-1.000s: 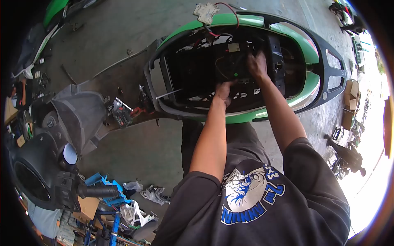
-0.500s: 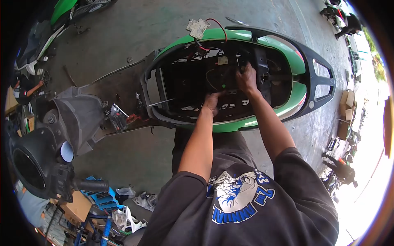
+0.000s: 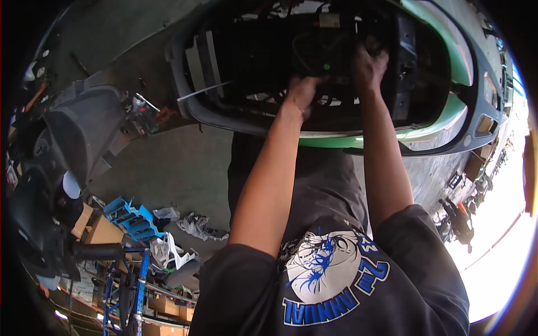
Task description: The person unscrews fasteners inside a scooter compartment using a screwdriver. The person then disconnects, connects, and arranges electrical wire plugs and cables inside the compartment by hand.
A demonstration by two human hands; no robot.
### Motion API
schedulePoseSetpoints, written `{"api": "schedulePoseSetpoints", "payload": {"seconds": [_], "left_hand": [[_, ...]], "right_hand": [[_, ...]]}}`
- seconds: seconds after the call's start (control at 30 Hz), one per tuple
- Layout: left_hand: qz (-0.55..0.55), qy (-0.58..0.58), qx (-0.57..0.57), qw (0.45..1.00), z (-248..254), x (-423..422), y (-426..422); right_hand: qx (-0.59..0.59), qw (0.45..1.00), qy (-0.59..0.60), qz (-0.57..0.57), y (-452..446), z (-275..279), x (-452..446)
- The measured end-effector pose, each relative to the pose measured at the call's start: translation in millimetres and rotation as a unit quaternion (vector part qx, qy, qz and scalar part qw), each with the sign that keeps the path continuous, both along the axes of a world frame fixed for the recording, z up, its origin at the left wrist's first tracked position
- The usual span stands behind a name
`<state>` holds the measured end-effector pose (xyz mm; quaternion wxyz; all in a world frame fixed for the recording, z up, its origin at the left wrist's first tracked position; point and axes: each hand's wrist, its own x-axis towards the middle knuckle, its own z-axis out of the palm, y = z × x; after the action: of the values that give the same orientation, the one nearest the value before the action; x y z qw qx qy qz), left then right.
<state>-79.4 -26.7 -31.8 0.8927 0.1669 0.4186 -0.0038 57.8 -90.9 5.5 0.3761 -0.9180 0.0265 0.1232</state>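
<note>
A green and black scooter body (image 3: 330, 141) lies across the view, its underseat opening uncovered and dark inside. My left hand (image 3: 302, 95) reaches over the near rim into that opening, one digit stretched to the right against dark parts; its other fingers are hidden. To its right, my right hand (image 3: 371, 68) is deeper in, slightly smeared, with fingers curled around something too dark to make out. A small green dot (image 3: 327, 66) shows between the hands. Behind it is a pale label (image 3: 329, 21). A thin light rod (image 3: 204, 91) crosses the left rim.
A red and black tool (image 3: 147, 115) lies on the scooter's floorboard at left. The handlebar grip (image 3: 96, 251) juts out at lower left. Below are a blue toolbox (image 3: 131, 217), plastic bags (image 3: 199, 225), cardboard boxes (image 3: 103, 231) and a blue metal frame (image 3: 143, 280).
The view has tilted and come closer, so the scooter sits higher and larger. The white part on a red wire has left the view. Both hands stay inside the opening.
</note>
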Motion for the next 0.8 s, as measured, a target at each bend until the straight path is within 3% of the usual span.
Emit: {"api": "schedulePoseSetpoints", "payload": {"seconds": [0.03,0.07,0.13,0.23,0.33,0.57,0.63,0.7,0.8], "left_hand": [[-0.003,0.007,-0.013,1.000,-2,-1,-2],[-0.013,0.014,0.012,1.000,-5,-1,-3],[-0.024,0.017,0.023,0.999,-6,1,-3],[-0.052,0.017,0.036,0.998,6,4,1],[-0.009,0.014,0.066,0.998,19,2,0],[-0.022,0.019,0.064,0.998,20,5,0],[-0.020,0.007,0.049,0.999,16,4,-5],[0.002,0.002,0.065,0.998,11,5,-8],[-0.001,0.008,0.035,0.999,8,5,-8]], "right_hand": [[-0.027,0.995,-0.086,0.033,1,5,-9],[-0.039,0.995,-0.082,0.032,-7,-10,-8],[0.256,0.965,-0.028,0.052,-28,-41,11],[0.322,0.938,0.019,0.125,-72,-60,52],[0.234,0.957,-0.017,0.171,-58,-37,52],[0.028,0.959,-0.156,0.235,-29,-22,40],[0.012,0.970,-0.144,0.198,-25,-16,34],[0.039,0.995,-0.064,0.072,-5,1,17],[0.042,0.997,-0.070,0.007,0,-4,16]]}}
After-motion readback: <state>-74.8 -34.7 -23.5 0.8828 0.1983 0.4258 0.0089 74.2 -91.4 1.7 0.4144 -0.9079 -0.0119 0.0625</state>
